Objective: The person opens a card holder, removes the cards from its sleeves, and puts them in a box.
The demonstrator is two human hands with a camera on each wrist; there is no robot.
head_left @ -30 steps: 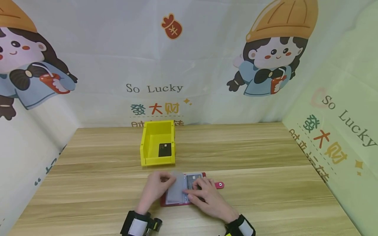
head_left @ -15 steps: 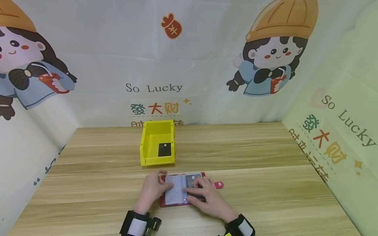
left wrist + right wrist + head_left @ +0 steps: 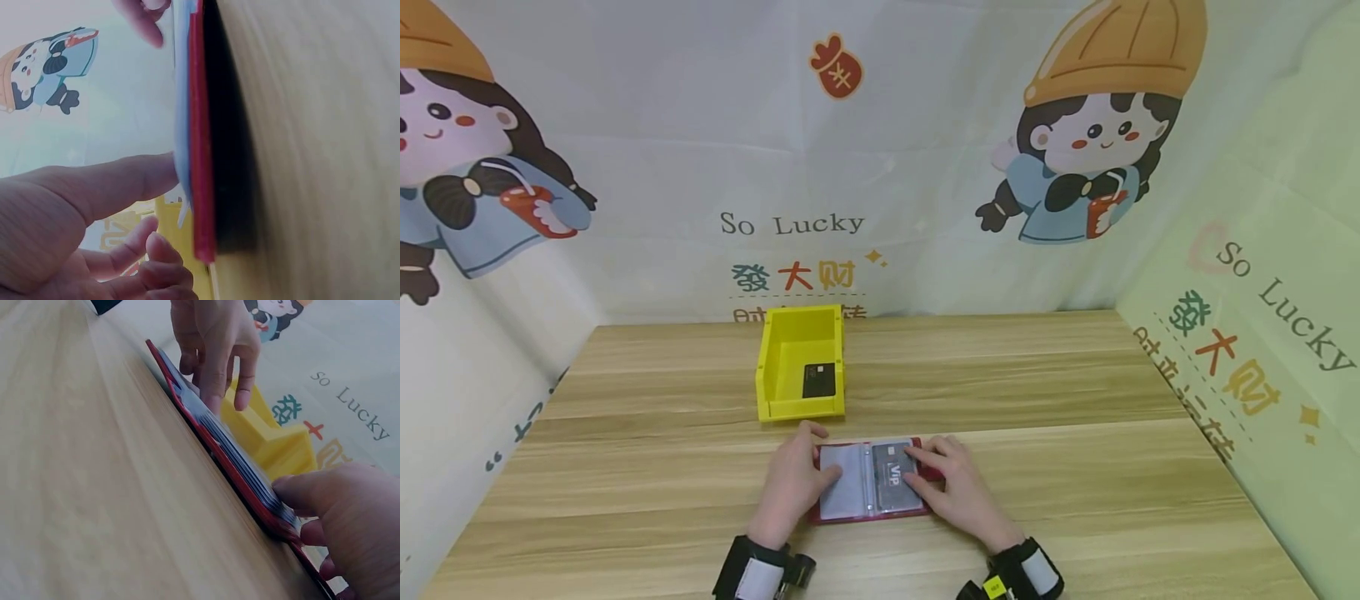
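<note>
the red card holder [image 3: 869,492] lies unfolded on the tabletop [image 3: 1075,467]. a grey vip card [image 3: 891,487] seems fully seated in its right page, so that pocket looks done; the left page [image 3: 842,496] shows no card, and a black card [image 3: 819,381] remains in the yellow bin [image 3: 801,410], beyond the card holder and toward its left. the left hand [image 3: 788,479] rests its thumb on the left page, fingers loosely apart; the right hand [image 3: 958,492] has thumb and index spread on the right page. the tabletop is pale striped wood; behind the card holder hangs a printed cartoon backdrop [image 3: 925,183].
</note>
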